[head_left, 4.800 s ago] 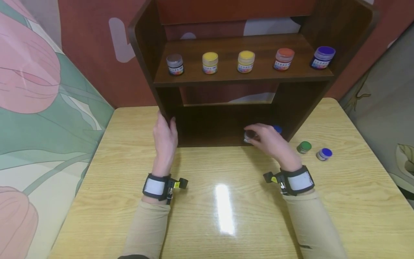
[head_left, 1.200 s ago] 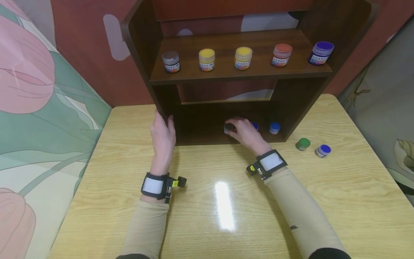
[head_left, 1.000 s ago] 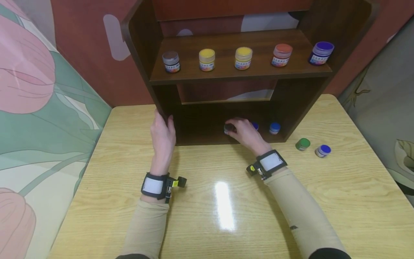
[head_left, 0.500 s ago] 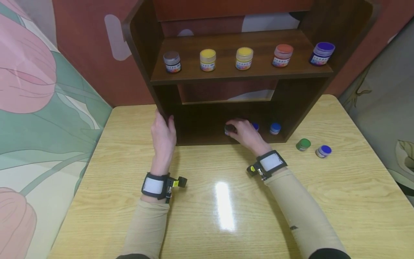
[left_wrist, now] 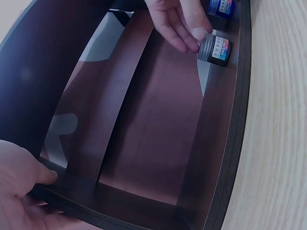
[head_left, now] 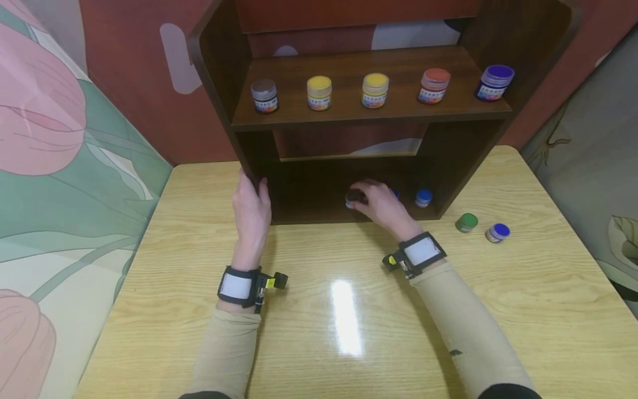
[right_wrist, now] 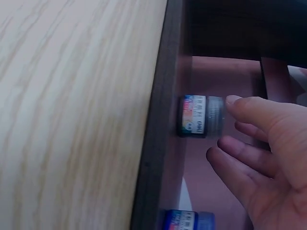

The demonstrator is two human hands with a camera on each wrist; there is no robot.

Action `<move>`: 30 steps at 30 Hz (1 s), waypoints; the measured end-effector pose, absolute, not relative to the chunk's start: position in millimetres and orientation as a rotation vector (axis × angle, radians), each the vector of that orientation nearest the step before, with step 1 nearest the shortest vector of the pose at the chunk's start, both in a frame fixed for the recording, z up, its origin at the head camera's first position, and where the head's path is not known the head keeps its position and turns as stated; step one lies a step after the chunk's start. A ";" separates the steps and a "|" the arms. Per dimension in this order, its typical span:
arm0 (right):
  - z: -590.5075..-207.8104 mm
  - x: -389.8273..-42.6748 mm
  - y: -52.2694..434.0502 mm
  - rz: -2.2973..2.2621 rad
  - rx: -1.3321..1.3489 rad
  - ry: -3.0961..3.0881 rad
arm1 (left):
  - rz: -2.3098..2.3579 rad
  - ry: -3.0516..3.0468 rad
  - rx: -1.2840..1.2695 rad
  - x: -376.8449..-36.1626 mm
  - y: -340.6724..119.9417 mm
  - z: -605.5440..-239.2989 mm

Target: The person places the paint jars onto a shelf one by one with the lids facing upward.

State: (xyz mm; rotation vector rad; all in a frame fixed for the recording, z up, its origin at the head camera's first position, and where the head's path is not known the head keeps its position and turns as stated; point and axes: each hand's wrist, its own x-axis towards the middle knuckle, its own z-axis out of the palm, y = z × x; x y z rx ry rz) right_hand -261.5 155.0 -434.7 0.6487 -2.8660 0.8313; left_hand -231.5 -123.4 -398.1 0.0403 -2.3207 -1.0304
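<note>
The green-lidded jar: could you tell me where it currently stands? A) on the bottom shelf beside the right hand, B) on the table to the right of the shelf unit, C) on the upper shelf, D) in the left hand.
B: the green-lidded jar stands on the table, right of the shelf unit, next to a blue-lidded jar.

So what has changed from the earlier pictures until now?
The right hand carried the dark-lidded jar leftward along the bottom shelf, past a blue-lidded jar; its grip has now loosened to a fingertip touch. The left hand still holds the shelf's side.
</note>
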 end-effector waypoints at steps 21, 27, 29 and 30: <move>-408.8 -216.8 196.4 0.905 0.643 -2.735 | -1.022 -2.340 0.064 -232.2 -122.8 -399.3; -406.9 -206.7 216.5 0.878 0.651 -2.804 | -1.020 -2.332 0.066 -232.3 -123.8 -398.8; -404.1 -203.1 224.7 0.845 0.658 -2.869 | -1.024 -2.331 0.061 -232.1 -123.7 -398.3; -402.5 -201.2 229.2 0.820 0.659 -2.905 | -1.024 -2.333 0.059 -231.9 -123.8 -398.0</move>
